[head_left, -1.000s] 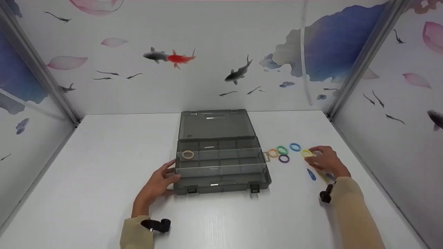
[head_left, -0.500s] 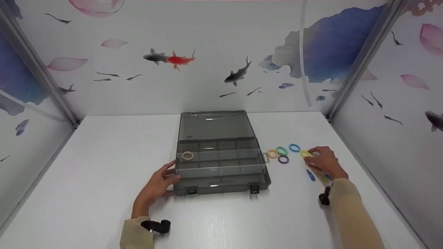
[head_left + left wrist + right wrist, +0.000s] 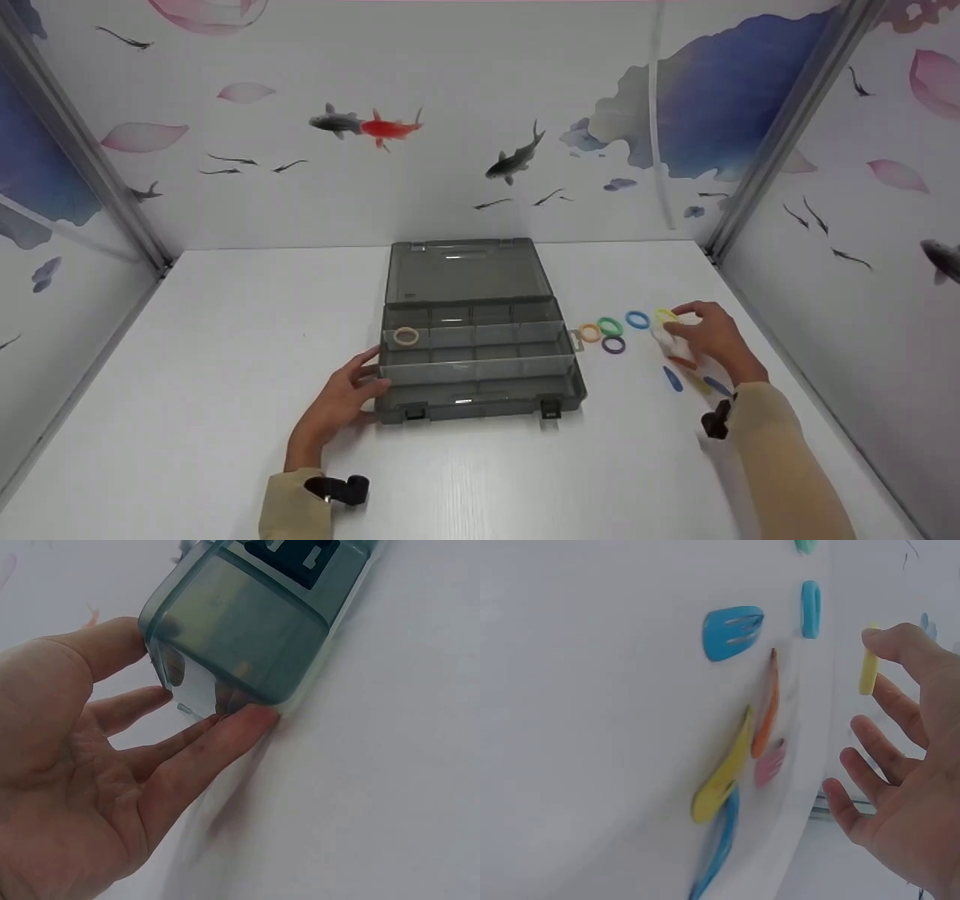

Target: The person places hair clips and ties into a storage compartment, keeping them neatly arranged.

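Note:
My right hand (image 3: 716, 341) pinches a yellow hair tie (image 3: 868, 672) between thumb and forefinger, just above the table, with the other fingers spread. Below it in the right wrist view lie snap hair clips: a blue clip (image 3: 724, 645), an orange clip (image 3: 767, 712), a yellow clip (image 3: 718, 787), a pink clip (image 3: 770, 765) and a second blue clip (image 3: 721, 840). With extended fingers, my left hand (image 3: 334, 409) touches the left front corner of a grey see-through compartment box (image 3: 480, 412), whose lid stands open. One beige hair tie (image 3: 406, 345) sits in a left compartment.
Right of the box lie an orange hair tie (image 3: 590, 341), a green hair tie (image 3: 611, 334), a purple hair tie (image 3: 613, 353) and a blue hair tie (image 3: 637, 328). Patterned walls bound the white table (image 3: 465, 480) at the back and both sides.
My right hand has moved away from me a little with the yellow hair tie, uncovering more of the clips, including the orange one. The left hand and box stay put.

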`<state>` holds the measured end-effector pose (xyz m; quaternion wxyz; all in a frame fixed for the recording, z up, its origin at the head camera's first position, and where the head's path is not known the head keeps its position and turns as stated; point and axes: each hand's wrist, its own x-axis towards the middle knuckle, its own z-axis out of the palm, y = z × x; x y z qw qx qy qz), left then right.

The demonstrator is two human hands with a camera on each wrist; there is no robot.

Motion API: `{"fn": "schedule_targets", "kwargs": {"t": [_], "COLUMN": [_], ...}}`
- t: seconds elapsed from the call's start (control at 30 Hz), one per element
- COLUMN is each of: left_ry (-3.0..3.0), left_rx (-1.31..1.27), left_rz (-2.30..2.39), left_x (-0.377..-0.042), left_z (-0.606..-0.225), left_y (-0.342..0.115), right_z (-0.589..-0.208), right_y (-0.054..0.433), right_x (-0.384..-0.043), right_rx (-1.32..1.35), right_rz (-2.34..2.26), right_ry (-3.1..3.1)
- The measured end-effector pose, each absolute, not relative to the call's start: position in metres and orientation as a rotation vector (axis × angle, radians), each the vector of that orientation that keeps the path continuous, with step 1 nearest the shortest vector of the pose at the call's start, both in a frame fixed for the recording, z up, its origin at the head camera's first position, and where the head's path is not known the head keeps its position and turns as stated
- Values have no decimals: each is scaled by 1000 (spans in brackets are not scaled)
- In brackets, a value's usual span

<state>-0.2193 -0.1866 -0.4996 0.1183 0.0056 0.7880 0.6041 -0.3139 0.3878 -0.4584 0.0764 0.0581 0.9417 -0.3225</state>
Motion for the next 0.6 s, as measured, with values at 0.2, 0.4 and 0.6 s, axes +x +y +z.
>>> {"fn": "schedule_targets", "kwargs": {"t": [0.2, 0.4, 0.6], "left_ry": [2302, 2343, 2329], "left_rx": [26, 37, 30], "left_rz": [1764, 1744, 1729], "left_x": [-219, -220, -220], "left_z": [-500, -500, -499], "left_y": [-187, -187, -186], "right_z": [-445, -431, -416], "right_y": [384, 367, 348], "right_x": [-315, -319, -322], "right_rx": [111, -18, -143], "right_rz": [-1002, -1074, -1070], "right_ry": [2870, 2924, 2989]}}
